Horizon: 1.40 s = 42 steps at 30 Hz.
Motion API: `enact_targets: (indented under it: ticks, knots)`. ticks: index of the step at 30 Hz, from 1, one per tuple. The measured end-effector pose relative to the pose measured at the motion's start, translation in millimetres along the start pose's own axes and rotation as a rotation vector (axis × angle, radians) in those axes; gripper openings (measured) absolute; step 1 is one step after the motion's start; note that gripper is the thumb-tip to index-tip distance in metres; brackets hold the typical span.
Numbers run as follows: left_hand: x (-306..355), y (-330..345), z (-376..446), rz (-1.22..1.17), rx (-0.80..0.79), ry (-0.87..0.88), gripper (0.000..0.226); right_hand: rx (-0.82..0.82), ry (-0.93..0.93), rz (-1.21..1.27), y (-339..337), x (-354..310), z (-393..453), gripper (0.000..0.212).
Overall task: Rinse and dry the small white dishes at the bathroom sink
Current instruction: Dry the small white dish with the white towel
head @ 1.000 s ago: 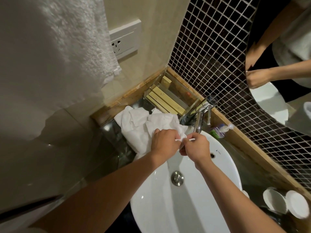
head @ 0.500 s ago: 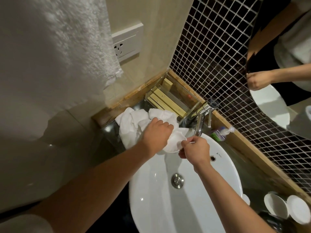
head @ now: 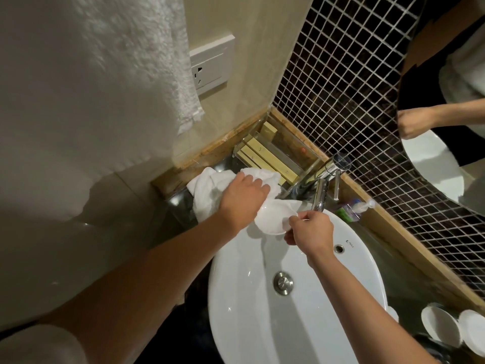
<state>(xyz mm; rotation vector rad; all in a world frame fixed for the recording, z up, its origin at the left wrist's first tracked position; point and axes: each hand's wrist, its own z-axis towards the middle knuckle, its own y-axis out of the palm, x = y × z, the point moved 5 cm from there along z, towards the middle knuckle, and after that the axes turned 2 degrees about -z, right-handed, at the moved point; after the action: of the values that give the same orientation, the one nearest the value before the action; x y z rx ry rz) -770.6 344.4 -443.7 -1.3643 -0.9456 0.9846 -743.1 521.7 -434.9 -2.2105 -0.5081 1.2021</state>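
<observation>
Right hand (head: 311, 232) pinches the small white dish (head: 275, 219) by its rim (over the sink (head: 341, 298)); left hand (head: 244, 198), just beside that pinch, presses the white cloth (head: 210, 187) into the dish.

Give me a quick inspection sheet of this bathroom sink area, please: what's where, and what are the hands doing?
Surface: dark glossy counter around a white basin; no water seen running from the faucet.
Job's things: small white dish held over the basin's back rim; two more white dishes on the counter at lower right.
Clutter: clear tray of yellow boxes; small plastic bottle behind the basin.
Grippers: left hand presses a white cloth onto the dish; right hand pinches its rim.
Cables: nothing seen.
Surroundings: hanging towel, wall socket, mosaic tiles, mirror.
</observation>
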Motion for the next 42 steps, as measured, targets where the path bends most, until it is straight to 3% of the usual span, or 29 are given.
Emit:
enact_targets:
  ticks: [4,8,14,16,19,25,31,35,42]
  knots:
    - [-23.7,6.7,-9.9,-0.090,-0.010,-0.048,0.039,0.013,-0.004,0.031,-5.8,-2.3,4.7,0.010]
    - [-27.3,16.7,-36.7,-0.275,0.173,-0.052,0.042,0.018,-0.013,0.051,-9.8,-2.9,4.4,0.011]
    - [-36.6,42.8,-40.2,-0.480,0.050,-0.086,0.063,0.025,-0.006,0.066,-8.2,-1.5,3.7,0.007]
    - [-36.4,53.2,-35.6,-0.426,0.032,-0.064,0.063,0.021,0.006,0.072,-6.8,-0.5,3.2,0.007]
    - [-33.9,72.5,-21.6,-0.224,-0.184,-0.033,0.067,0.019,0.017,0.072,-5.2,-1.1,3.3,0.008]
    - [-64.5,70.2,-17.4,-0.028,-0.098,-0.182,0.076,0.025,0.000,0.049,-4.9,-7.0,8.9,0.009]
    - [-52.9,79.0,-21.1,-0.039,0.138,-0.110,0.074,0.019,-0.006,0.083,3.0,-9.6,10.5,0.004]
    - [-44.6,96.3,-21.1,-0.064,0.112,-0.066,0.077,0.009,-0.018,0.073,7.0,-8.6,11.7,0.007]
    - [-54.9,117.9,-12.0,-0.061,-0.094,-0.115,0.072,0.024,-0.009,0.068,4.8,-6.2,10.6,0.006]
